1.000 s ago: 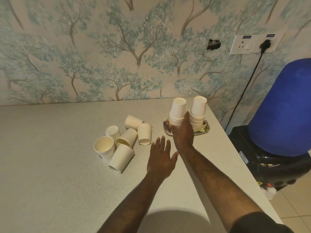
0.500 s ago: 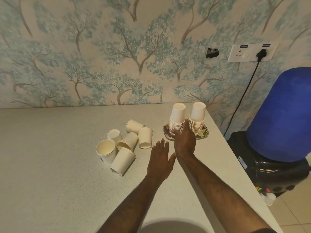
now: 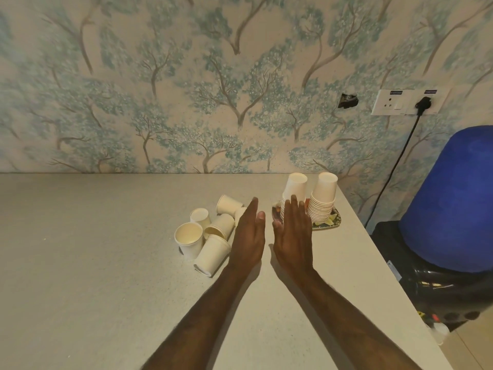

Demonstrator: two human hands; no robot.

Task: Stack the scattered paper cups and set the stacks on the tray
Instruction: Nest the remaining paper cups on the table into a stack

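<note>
Hands side by side above a pale speckled worktop, palms down, fingers straight and close together, holding nothing. Left hand lies just right of a cluster of loose paper cups; right hand reaches toward a patterned tray near the worktop's right edge, its fingertips overlapping the base of the nearer stack, though contact cannot be confirmed from this angle. On the tray stand two stacks, left stack and right stack, each with its long axis vertical and the cups inverted, closed bottoms uppermost. Within the cluster, one upright cup stands mouth up, while a tipped cup beside it lies on its side, long axis running diagonally with its base toward the viewer. The remaining cups lie on their sides, pointing various ways. Floral wallpaper backs the worktop; a blue water bottle sits at right.
</note>
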